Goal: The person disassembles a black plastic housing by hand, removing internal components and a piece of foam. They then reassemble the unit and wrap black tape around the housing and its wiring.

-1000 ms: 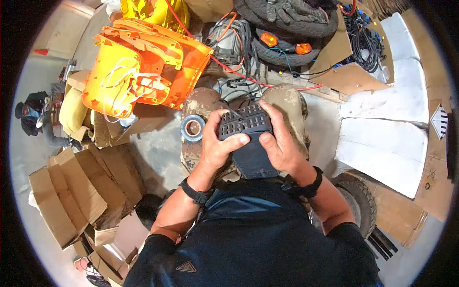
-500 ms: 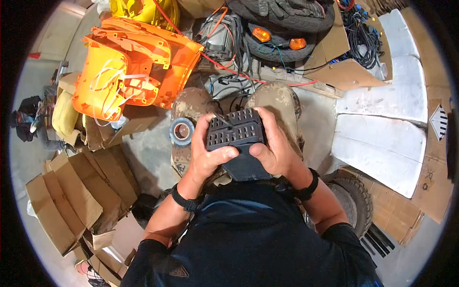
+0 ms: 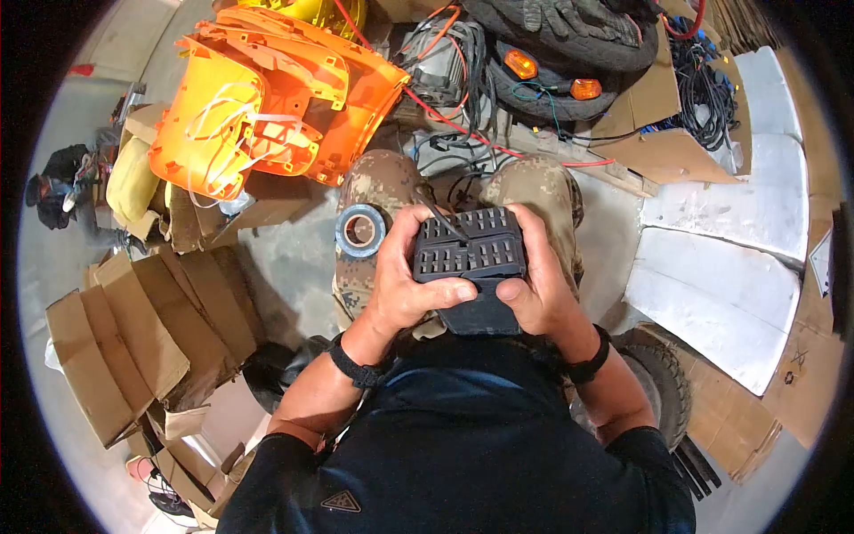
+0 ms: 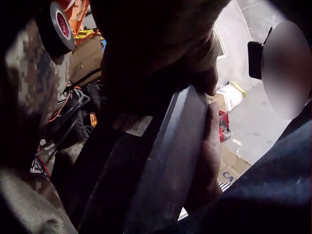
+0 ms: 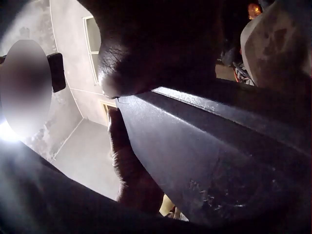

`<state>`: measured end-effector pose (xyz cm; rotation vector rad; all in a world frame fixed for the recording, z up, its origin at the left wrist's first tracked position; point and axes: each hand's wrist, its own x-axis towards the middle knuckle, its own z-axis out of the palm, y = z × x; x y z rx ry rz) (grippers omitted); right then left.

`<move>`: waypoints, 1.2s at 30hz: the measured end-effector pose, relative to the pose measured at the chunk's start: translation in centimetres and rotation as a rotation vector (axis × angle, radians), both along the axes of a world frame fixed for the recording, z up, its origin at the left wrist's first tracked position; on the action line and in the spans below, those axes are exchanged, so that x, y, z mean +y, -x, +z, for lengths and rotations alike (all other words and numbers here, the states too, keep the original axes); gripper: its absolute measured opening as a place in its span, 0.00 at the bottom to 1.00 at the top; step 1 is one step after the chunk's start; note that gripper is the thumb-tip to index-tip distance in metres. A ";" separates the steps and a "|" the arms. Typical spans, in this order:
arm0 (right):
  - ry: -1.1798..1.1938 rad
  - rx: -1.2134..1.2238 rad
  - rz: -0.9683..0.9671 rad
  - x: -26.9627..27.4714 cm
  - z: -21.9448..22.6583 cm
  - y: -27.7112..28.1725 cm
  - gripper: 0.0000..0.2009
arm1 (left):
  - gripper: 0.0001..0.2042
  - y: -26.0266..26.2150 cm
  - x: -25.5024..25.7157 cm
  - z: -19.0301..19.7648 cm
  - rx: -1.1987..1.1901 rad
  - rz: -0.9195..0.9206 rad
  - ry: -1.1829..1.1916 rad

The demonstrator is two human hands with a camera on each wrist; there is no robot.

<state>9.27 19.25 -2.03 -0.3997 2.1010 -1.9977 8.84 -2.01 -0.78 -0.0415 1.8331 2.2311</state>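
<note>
Both hands hold a black plastic box (image 3: 471,245) over the lap. Its upper face carries rows of raised, slotted blocks, and a dark cable lies across that face. A smooth black panel (image 3: 480,311) shows below, toward the shirt. The left hand (image 3: 402,287) grips the left side, thumb lying along the near edge. On the opposite side the right hand (image 3: 550,289) grips the box, its thumb at the near right corner. In the left wrist view a small pale label (image 4: 139,126) is on the dark casing. Most fingers are hidden behind the box.
A tape roll (image 3: 344,233) rests on the left camouflage trouser leg. Orange plastic panels (image 3: 209,133) stand ahead left, tyres with amber lamps (image 3: 587,89) ahead right. Cardboard (image 3: 133,338) lies at left, white foam slabs (image 3: 712,303) at right, and an open box of cables (image 3: 703,165) beyond.
The box has tilted so its slotted face shows more and the lower panel less. Both hands keep their grip. The head view has shifted slightly.
</note>
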 end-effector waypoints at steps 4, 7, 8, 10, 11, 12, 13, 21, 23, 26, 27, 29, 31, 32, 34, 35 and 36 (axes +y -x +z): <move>0.004 -0.034 -0.002 0.5 1.8 0.3 0.52 | 0.39 0.0 0.4 -0.4 0.028 -0.001 0.010; -0.037 0.169 -0.002 1.5 1.3 1.1 0.48 | 0.39 0.1 0.6 -0.4 0.040 -0.008 0.002; -0.104 0.293 0.054 2.1 2.2 2.1 0.46 | 0.39 0.1 0.7 -0.2 0.044 -0.013 0.015; -0.189 0.425 0.169 2.4 3.7 3.7 0.42 | 0.39 0.3 0.7 -0.3 0.071 -0.028 0.047; -0.208 0.432 0.229 2.3 4.4 4.2 0.40 | 0.39 0.4 0.7 -0.6 0.093 -0.038 0.065; -0.228 0.439 0.287 2.2 4.8 4.6 0.38 | 0.39 0.4 0.7 -0.7 0.115 -0.049 0.083; -0.263 0.420 0.310 2.2 4.8 4.7 0.37 | 0.39 0.4 0.8 -0.7 0.111 -0.044 0.069; -0.242 0.336 0.273 0.7 4.2 4.4 0.35 | 0.39 0.2 0.5 -0.8 0.098 -0.013 0.079; -0.237 0.340 0.267 0.7 4.2 4.4 0.35 | 0.39 0.2 0.5 -0.9 0.095 -0.010 0.081; -0.235 0.363 0.256 0.7 4.1 4.4 0.35 | 0.40 0.2 0.5 -1.2 0.101 -0.014 0.092; -0.228 0.371 0.250 0.7 4.1 4.3 0.35 | 0.40 0.2 0.5 -1.2 0.099 -0.016 0.097; -0.208 0.394 0.241 0.6 3.9 4.2 0.35 | 0.40 0.1 0.5 -1.2 0.102 -0.015 0.100; -0.184 0.421 0.233 0.6 3.7 4.1 0.35 | 0.40 0.0 0.5 -1.3 0.111 -0.014 0.098; -0.171 0.431 0.231 0.6 3.6 4.1 0.34 | 0.41 0.0 0.6 -1.2 0.119 -0.016 0.108; -0.143 0.452 0.226 0.6 3.4 4.0 0.34 | 0.41 0.0 0.6 -0.8 0.135 -0.020 0.130; -0.144 0.452 0.225 0.6 3.4 3.9 0.34 | 0.41 -0.1 0.7 -0.8 0.129 -0.021 0.122; -0.146 0.452 0.223 0.6 3.6 3.9 0.34 | 0.41 -0.1 0.7 -0.7 0.124 -0.023 0.112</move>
